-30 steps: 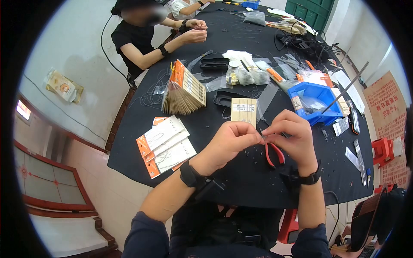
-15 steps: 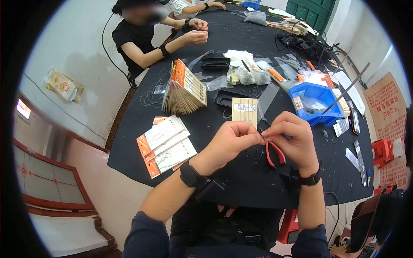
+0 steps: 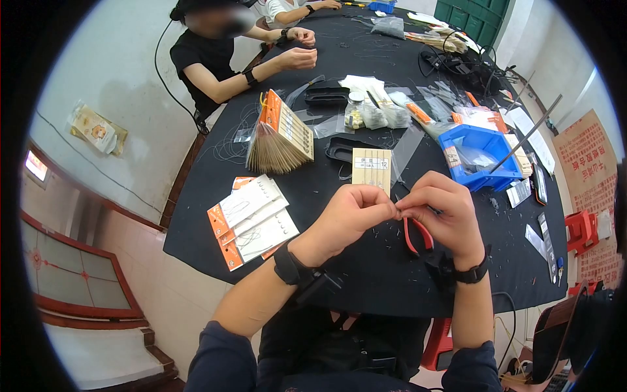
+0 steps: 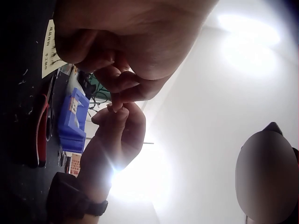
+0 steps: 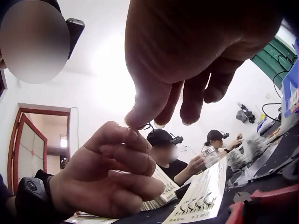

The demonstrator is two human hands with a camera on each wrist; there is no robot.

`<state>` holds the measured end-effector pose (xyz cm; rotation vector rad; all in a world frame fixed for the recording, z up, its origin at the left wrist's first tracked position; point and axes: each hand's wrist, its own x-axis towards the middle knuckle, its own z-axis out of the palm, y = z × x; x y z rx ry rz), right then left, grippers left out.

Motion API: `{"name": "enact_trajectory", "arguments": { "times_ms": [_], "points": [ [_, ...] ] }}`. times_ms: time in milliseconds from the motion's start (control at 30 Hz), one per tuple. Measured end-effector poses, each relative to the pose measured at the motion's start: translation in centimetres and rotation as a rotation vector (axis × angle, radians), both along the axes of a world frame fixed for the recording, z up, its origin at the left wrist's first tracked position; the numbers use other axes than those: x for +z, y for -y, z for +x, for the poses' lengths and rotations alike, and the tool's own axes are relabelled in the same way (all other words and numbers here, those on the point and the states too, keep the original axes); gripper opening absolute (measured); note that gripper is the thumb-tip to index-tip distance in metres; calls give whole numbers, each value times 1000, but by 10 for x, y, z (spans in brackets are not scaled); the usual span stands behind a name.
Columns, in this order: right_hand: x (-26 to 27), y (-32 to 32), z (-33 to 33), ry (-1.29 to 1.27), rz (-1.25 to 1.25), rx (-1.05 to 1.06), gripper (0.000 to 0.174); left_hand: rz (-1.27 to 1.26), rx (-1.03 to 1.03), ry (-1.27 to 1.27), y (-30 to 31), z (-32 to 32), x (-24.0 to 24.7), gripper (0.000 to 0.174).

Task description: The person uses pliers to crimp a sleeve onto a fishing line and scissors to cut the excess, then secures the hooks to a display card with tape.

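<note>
In the head view my left hand [image 3: 349, 212] and right hand [image 3: 447, 209] meet fingertip to fingertip above the black table. A small dark curved fish hook [image 5: 148, 127] shows at the pinching thumb and index finger of my right hand in the right wrist view. My left thumb and index finger pinch a thin fishing line [image 5: 148, 156] that runs down past the other fingers; the fingertips hide most of it. Below the hands lie red-handled pliers [image 3: 418, 236]. Just beyond is a cream card [image 3: 371, 171] marked 12, with several dark hooks along its edge.
Orange-and-white packets [image 3: 251, 219] lie at left, behind them a fanned bundle of cards [image 3: 281, 140]. A blue bin [image 3: 480, 160] with a rod leaning across it stands at right. A jar [image 3: 354, 111] and plastic bags are farther back. Another person [image 3: 212, 65] sits at far left.
Both hands stay in nearly the same place, with only slight shifts of the pinching fingertips. At the back, the far person's arm has reached farther over the table.
</note>
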<state>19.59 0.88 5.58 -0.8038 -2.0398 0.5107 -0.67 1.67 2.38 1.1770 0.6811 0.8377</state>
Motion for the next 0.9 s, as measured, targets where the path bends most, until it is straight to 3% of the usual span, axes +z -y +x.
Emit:
{"name": "enact_trajectory", "arguments": {
  "times_ms": [567, 900],
  "points": [
    [3, 2, 2, 40, -39, 2, 22, 13, -1, 11, -4, 0, -11, 9],
    [1, 1, 2, 13, -40, 16, 17, 46, -10, -19, -4, 0, -14, 8]
  ]
}}
